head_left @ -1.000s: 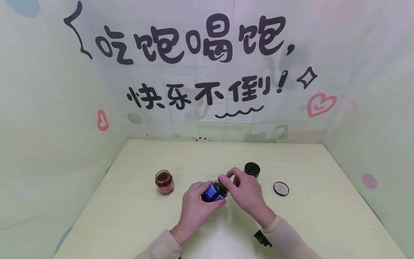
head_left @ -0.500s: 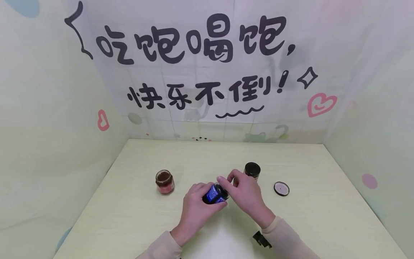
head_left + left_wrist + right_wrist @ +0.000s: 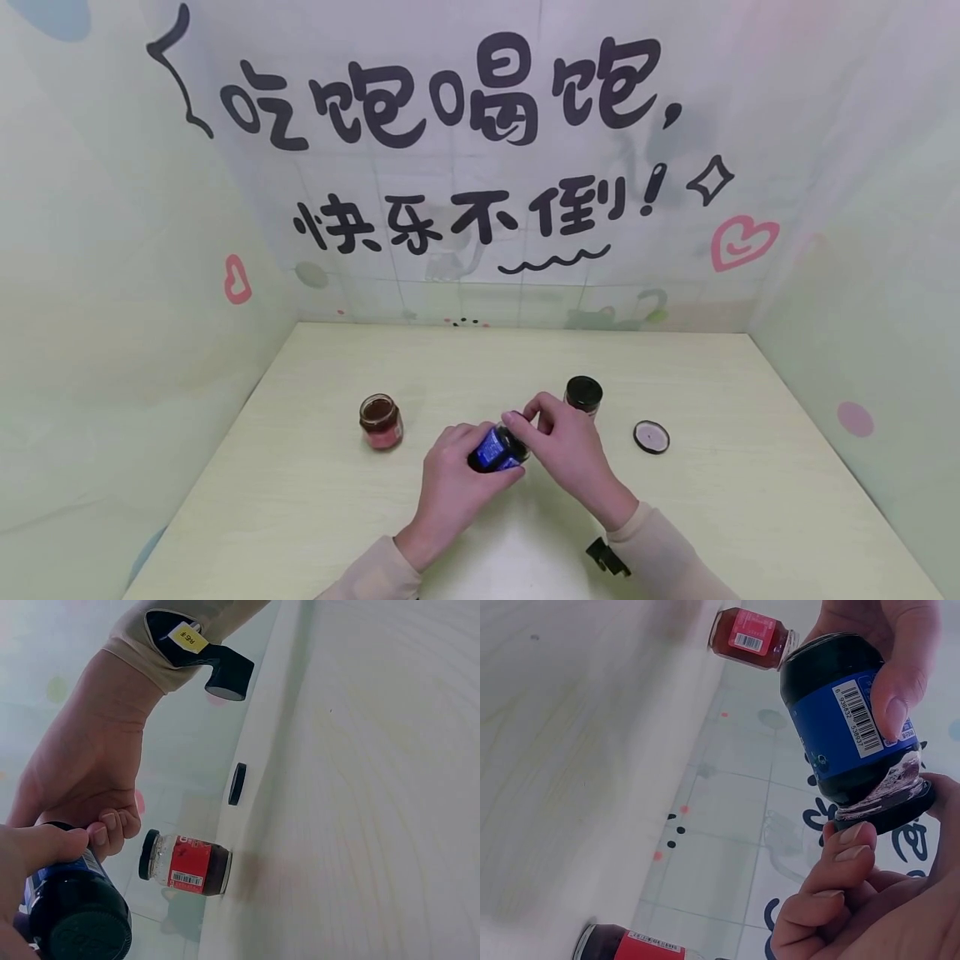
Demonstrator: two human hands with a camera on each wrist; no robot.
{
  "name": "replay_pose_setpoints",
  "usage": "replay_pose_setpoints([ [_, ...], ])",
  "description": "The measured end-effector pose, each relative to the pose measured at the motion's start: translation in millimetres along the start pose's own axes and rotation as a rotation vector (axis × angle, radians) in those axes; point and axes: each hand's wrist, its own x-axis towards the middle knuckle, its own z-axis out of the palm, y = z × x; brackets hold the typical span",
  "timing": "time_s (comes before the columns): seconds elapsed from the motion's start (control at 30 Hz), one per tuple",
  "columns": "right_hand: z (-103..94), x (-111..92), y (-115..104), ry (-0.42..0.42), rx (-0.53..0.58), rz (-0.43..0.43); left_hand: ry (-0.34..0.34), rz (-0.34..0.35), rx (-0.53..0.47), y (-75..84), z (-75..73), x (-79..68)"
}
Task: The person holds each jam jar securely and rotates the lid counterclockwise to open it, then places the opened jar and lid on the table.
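Note:
My left hand (image 3: 452, 477) grips a dark glass jar with a blue label (image 3: 495, 450) around its body, tilted with its mouth toward the right hand. A black lid (image 3: 889, 813) sits at the jar's mouth. My right hand (image 3: 576, 458) pinches that lid between thumb and curled fingers. In the right wrist view, the barcode on the blue label faces the camera, and the left thumb (image 3: 897, 712) presses on the jar's side. The left wrist view shows the jar's dark base (image 3: 86, 930).
An open red-labelled jar (image 3: 382, 423) stands on the table to the left. Behind my right hand is another red-labelled jar (image 3: 191, 865) with its black lid on. A loose lid (image 3: 652, 437) lies inside up at the right. Printed fabric walls (image 3: 847, 275) enclose the table.
My right thumb has lifted off the lid and come back down on it. The jar has tipped slightly in my left hand. The other jars and the loose lid stay put.

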Motion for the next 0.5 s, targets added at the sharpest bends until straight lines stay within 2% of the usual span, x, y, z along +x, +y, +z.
replay_pose_setpoints([
  [0.5,1.2,-0.2,0.7,-0.022,0.036,-0.014,0.014,0.007,0.015,-4.7,1.1,-1.1],
])
